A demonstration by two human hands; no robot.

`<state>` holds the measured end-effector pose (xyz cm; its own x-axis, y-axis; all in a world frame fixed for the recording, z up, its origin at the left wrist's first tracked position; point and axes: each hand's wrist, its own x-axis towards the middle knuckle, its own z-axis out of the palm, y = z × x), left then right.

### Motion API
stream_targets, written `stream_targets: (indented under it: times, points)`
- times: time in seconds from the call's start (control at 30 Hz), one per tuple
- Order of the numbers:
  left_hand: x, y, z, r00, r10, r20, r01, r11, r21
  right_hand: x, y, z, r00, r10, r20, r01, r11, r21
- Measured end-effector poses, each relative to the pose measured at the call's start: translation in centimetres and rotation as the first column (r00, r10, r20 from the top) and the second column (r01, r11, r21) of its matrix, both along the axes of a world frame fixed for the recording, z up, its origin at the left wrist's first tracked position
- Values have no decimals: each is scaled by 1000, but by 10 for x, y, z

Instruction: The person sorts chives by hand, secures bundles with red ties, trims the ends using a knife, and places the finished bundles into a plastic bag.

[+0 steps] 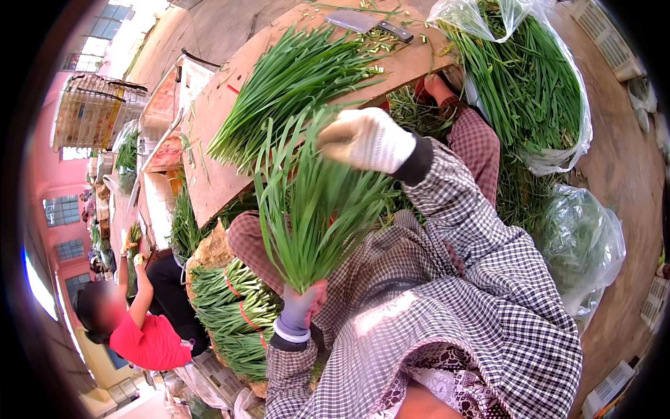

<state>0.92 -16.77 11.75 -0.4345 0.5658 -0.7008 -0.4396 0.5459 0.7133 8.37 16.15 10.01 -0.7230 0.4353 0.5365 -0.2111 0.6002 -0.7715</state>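
Observation:
My left hand, in a purple-grey glove, is closed round the lower stems of a bunch of garlic chives. The long green leaves fan upward from it. My right hand, in a white knitted glove with tan fingertips, is above the leaf tips on the right. Its fingers look curled but are smeared by motion, and whether they grip any leaves is not plain. Beyond the bunch, a pile of garlic chives lies on a wooden board, stem ends toward the left.
A cleaver lies at the board's far edge amid cut stem bits. Tied chive bundles are stacked at left. An opened plastic bag of chives stands at right, above another clear bag. A co-worker in red sits at far left.

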Motion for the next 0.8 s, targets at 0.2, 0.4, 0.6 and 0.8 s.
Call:
stream_targets:
  times: [0.2,0.4,0.6,0.8]
  points:
    - [4,5,-2,999,-35,20,34,999,9,-30,-28,-30,913,-3,408,-182,892,414]
    - [6,3,-7,995,-57,80,54,998,40,-24,-49,-47,831,185,525,-69,970,-233]
    - [16,7,-9,991,-28,130,17,997,80,-25,-58,-53,874,301,381,-30,816,-577]
    - [13,-3,-25,981,-19,191,-27,972,234,-15,-71,-53,976,180,124,-10,604,-797]
